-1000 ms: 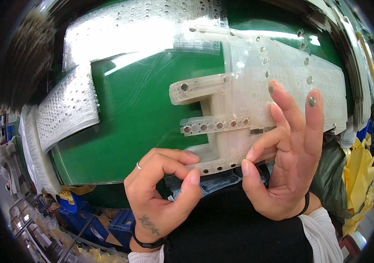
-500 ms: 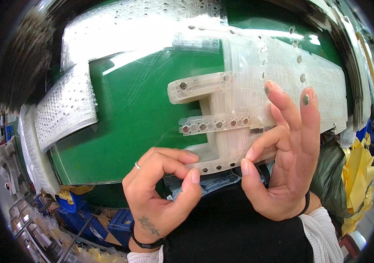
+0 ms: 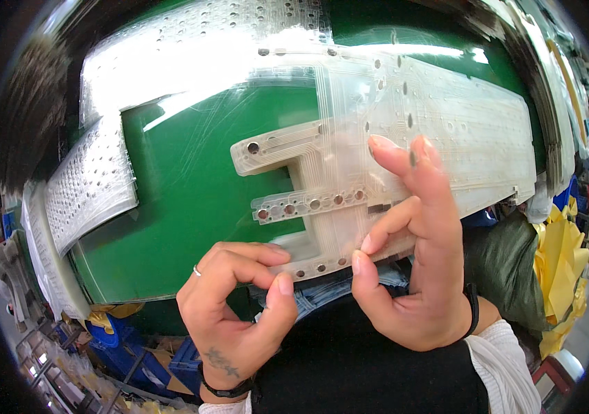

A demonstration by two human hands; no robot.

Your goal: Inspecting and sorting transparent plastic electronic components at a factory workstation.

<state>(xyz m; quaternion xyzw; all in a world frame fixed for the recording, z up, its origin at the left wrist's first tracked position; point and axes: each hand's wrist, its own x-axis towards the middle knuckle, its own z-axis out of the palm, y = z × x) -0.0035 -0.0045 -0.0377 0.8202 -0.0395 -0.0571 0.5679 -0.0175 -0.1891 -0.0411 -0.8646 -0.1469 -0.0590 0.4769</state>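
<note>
A clear flexible circuit sheet (image 3: 343,165) with fine pale traces and dark round dots lies over the green tabletop, its narrow strips pointing left. My left hand (image 3: 236,307) pinches the left tip of its nearest strip between thumb and index finger. Farther right along that near edge, the thumb and index finger of my right hand (image 3: 415,297) close on the film. The right hand's other fingers are raised over the sheet, and small dark spots show on two fingertips; I cannot tell what they are.
Shiny perforated clear sheets (image 3: 94,183) cover the green table (image 3: 184,172) at the left and back. Stacked pale sheets (image 3: 550,117) stand at the right edge. Beyond the near edge are blue crates (image 3: 118,355), a dark green bag (image 3: 501,265) and yellow wrapping (image 3: 560,269).
Both hands and the circuit sheet have shifted left in view, and the table has shifted slightly left too. The raised right fingers have tipped left. Both pinches stay on the near strip.
</note>
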